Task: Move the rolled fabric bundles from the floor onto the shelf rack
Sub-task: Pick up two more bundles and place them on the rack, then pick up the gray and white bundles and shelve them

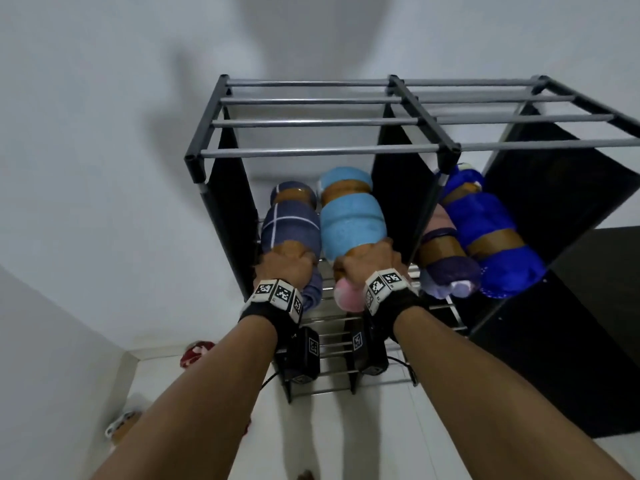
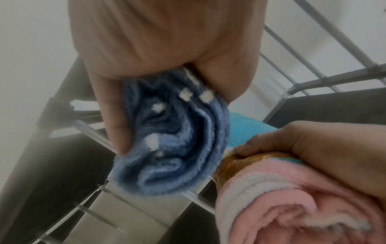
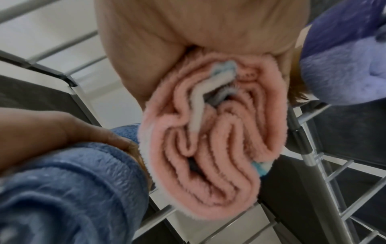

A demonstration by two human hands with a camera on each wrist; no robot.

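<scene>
My left hand (image 1: 284, 263) grips the near taped end of a dark blue rolled bundle (image 1: 290, 227) lying on the rack's second tier, left bay. My right hand (image 1: 370, 261) grips a light blue and pink bundle (image 1: 351, 223) beside it on the same tier. The left wrist view shows the blue roll's end (image 2: 173, 145) under my palm; the right wrist view shows the pink roll's end (image 3: 208, 148). Two more bundles lie in the right bay: a purple and pink one (image 1: 446, 261) and a bright blue one (image 1: 491, 233).
The black-framed shelf rack (image 1: 325, 123) with grey bars stands against a white wall; its top tier holds nothing. A dark cabinet (image 1: 588, 341) stands to its right. On the floor at left lie a red bundle (image 1: 195, 351) and another patterned bundle (image 1: 123, 424).
</scene>
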